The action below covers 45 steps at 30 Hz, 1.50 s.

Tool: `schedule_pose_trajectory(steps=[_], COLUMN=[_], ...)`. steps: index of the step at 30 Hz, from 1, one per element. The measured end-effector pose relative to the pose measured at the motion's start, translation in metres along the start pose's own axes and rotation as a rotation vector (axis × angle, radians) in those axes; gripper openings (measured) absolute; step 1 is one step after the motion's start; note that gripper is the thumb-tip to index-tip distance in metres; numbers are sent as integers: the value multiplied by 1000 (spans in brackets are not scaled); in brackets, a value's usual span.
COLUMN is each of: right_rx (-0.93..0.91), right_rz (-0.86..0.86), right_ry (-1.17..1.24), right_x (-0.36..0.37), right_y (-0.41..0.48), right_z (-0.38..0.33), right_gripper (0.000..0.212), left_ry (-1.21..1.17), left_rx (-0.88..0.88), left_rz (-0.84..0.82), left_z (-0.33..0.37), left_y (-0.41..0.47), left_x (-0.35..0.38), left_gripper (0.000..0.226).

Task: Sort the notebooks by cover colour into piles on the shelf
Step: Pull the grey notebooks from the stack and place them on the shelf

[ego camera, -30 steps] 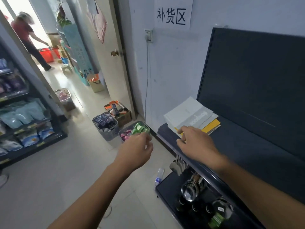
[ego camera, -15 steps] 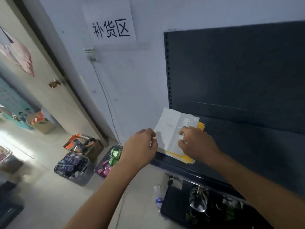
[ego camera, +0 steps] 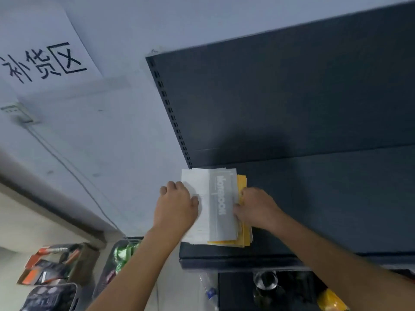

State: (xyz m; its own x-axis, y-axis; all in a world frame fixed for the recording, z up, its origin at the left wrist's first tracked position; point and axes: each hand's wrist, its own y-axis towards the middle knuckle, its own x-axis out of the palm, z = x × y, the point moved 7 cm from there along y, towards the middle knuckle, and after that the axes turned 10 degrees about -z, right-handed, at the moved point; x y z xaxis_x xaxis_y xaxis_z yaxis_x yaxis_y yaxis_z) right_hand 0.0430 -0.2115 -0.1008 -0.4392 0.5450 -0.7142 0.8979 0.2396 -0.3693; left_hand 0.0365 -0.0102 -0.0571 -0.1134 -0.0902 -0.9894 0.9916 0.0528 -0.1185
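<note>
A stack of notebooks lies at the left end of the dark shelf (ego camera: pixel 325 209). On top is a white notebook (ego camera: pixel 196 182), partly covered by a grey one printed "notebook" (ego camera: pixel 222 198). Yellow notebooks (ego camera: pixel 242 182) stick out underneath on the right and at the front. My left hand (ego camera: pixel 177 207) grips the stack's left edge, thumb on the white cover and fingers curled over the side. On the opposite side, my right hand (ego camera: pixel 256 207) holds the right edge, its fingertips tucked in at the grey cover above the yellow ones.
The shelf's dark back panel (ego camera: pixel 280 97) rises behind the stack. A lower shelf holds glassware (ego camera: pixel 266 281) and a yellow pack (ego camera: pixel 332 299). On the floor at left are a plastic bottle (ego camera: pixel 210 290), a basket of goods (ego camera: pixel 122 252) and a cardboard box (ego camera: pixel 56 263).
The view has swung right and closer to the shelf. My left hand moved from mid-air onto the stack's left edge, and my right hand shifted to the stack's right edge.
</note>
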Motion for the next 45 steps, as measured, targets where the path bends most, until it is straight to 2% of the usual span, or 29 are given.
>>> schedule_pose_trajectory(steps=[9, 13, 16, 19, 25, 30, 33, 39, 41, 43, 45], right_rx=[46, 101, 107, 99, 79, 83, 74, 78, 81, 93, 78], right_rz=[88, 142, 168, 175, 186, 194, 166, 155, 151, 147, 133], right_ry=[-7, -66, -78, -52, -9, 78, 119, 230, 261, 277, 290], right_x=[23, 29, 29, 29, 32, 34, 37, 35, 34, 32, 34], right_y=[-4, -7, -11, -17, -23, -21, -20, -20, -21, -22, -20], right_z=[-4, -11, -19, -27, -35, -37, -41, -48, -49, -49, -50], right_gripper=[27, 19, 25, 33, 31, 33, 34, 32, 25, 33, 28], left_ry=[-96, -162, -236, -279, -319, -401, -395, -463, -501, -522, -528], left_rx=[3, 38, 52, 44, 43, 44, 44, 30, 33, 38, 42], left_rz=[-80, -59, -63, -95, -192, -281, -295, -270, -281, -298, -317], left_z=[-17, -25, -32, -40, -53, -62, -64, -69, -70, -72, -74], left_y=[18, 16, 19, 22, 30, 34, 36, 39, 40, 40, 40], left_x=[19, 15, 13, 15, 19, 23, 22, 18, 18, 18, 19], left_gripper=[39, 30, 29, 29, 24, 32, 35, 27, 24, 23, 26])
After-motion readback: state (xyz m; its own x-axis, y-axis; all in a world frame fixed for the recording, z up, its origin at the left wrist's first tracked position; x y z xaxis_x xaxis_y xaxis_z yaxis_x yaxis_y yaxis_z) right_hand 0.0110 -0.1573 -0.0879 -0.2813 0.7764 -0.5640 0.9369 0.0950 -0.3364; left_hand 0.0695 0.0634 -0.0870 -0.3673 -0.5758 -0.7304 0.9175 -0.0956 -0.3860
